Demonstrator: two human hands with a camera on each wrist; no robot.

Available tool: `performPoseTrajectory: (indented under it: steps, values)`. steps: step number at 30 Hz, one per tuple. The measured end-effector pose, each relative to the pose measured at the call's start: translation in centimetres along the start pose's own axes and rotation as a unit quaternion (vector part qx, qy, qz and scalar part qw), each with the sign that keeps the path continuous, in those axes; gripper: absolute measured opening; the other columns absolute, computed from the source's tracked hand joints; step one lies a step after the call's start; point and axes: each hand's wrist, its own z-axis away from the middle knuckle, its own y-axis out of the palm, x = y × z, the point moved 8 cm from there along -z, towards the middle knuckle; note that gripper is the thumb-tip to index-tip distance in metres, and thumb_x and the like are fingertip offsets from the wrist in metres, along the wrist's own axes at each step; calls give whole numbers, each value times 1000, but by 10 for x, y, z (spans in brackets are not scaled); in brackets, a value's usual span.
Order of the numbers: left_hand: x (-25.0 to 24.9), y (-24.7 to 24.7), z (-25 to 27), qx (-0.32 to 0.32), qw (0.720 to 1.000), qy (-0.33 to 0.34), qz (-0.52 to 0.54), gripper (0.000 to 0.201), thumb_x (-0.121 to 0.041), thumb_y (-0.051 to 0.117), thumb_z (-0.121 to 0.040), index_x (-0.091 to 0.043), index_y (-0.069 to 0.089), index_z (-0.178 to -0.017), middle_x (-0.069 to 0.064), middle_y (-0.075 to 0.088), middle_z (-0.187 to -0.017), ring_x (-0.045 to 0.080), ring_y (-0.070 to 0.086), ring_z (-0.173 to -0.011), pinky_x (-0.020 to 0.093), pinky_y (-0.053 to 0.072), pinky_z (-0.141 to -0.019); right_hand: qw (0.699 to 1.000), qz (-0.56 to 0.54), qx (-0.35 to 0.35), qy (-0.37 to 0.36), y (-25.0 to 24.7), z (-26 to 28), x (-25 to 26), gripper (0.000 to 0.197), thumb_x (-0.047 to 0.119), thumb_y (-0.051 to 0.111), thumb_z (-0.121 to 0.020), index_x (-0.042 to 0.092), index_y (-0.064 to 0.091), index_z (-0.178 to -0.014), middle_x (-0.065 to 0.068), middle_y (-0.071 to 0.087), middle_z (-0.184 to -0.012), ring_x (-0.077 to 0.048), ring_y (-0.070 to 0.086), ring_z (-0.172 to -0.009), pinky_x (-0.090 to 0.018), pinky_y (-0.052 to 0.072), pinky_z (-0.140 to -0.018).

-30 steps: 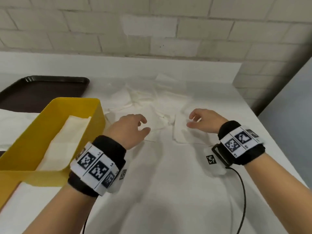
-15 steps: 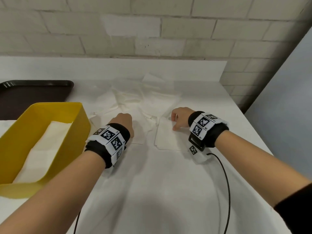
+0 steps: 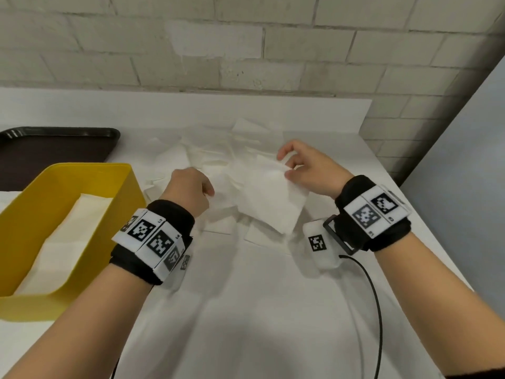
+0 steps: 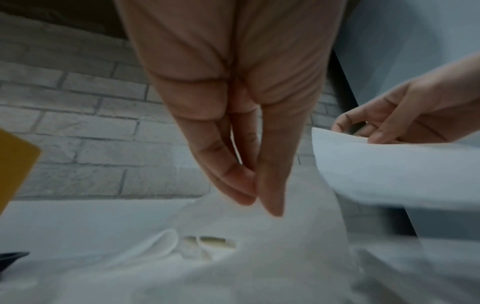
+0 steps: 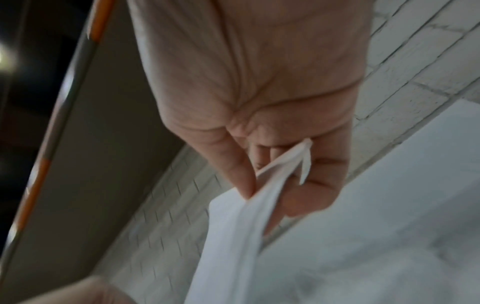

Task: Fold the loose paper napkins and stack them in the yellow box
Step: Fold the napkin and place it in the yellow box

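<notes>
napkin (image 3: 269, 198) hangs below right hand (image 3: 311, 170) grip at its top edge.

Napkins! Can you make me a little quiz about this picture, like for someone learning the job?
1. True or false: the right hand pinches a napkin lifted off the pile.
2. What already lies in the yellow box? A) folded napkins B) a tray C) nothing
3. Fill in: the left hand holds ____.

Key:
1. True; the right wrist view shows its edge between thumb and finger.
2. A
3. Nothing; its straight fingers point down over the pile.
</notes>
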Motion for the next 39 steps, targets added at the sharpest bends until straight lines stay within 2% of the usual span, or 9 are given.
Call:
performPoseTrajectory:
  steps: [5,10,14,16,19,26,32,36,39]
  values:
    - [-14,-43,16,-96,985,66,124,2,-15,68,-82,-13,69,-81,-5,60,-71,5,50,-63,-2,34,-56,987,-130,-60,-69,-21,14,34,56,-11,36,-83,39,42,-106,1,49,-77,-18,53,-74,-31,42,-69]
    - [-13,-76,28,-185,944,83,260,14,-30,60,-88,-23,65,-76,-17,60,-73,-8,52,-63,3,37,-60,966,-209,-112,-99,-35,20,51,44,-10,35,-83,29,55,-87,12,61,-78,-5,57,-74,-23,44,-71]
    - [-14,-91,34,-213,918,94,322,17,-29,54,-92,-30,59,-76,-15,59,-71,-9,51,-63,8,39,-62,964,-227,-76,-117,-23,23,64,18,22,45,-81,14,57,-70,4,54,-67,-6,48,-67,-17,36,-65]
    - [-22,-98,36,-208,923,126,297,16,-32,57,-91,-29,61,-76,-18,61,-65,-4,52,-62,13,41,-61,968,-211,-56,-127,-12,26,71,41,43,49,-80,4,60,-75,-15,54,-75,-18,49,-70,-23,37,-69]
    - [-42,-108,42,-189,935,183,239,18,-44,61,-82,-27,66,-77,-12,68,-71,8,59,-66,27,47,-64,977,-147,-68,-140,1,31,86,38,58,58,-74,24,63,-91,-15,62,-69,-26,57,-63,-26,44,-63]
    - [-62,-111,48,-124,900,233,348,27,-51,65,-66,-33,70,-85,-9,67,-74,8,61,-69,26,50,-66,977,-158,-11,-142,14,23,96,8,21,61,-87,19,68,-91,-20,64,-67,-22,57,-58,-29,45,-59]
    - [-41,-88,52,-87,818,182,539,77,-22,82,-50,-40,46,-117,-3,67,-103,10,69,-88,23,55,-69,946,-289,-103,-105,-7,20,81,15,19,54,-91,17,67,-84,4,71,-72,-11,67,-69,-25,54,-67]
    - [-43,-69,53,-107,813,173,546,77,-2,73,-74,-36,35,-131,-4,66,-111,13,67,-96,27,56,-73,952,-270,-124,-75,-1,18,78,23,31,48,-94,14,60,-85,2,65,-74,-9,62,-69,-19,49,-66]
    - [-47,-71,58,-164,824,198,505,77,9,56,-85,-31,19,-141,-37,56,-113,-4,63,-96,17,53,-74,958,-258,-108,-65,8,17,77,47,59,44,-78,19,44,-102,-2,55,-75,-10,54,-66,-20,44,-64]
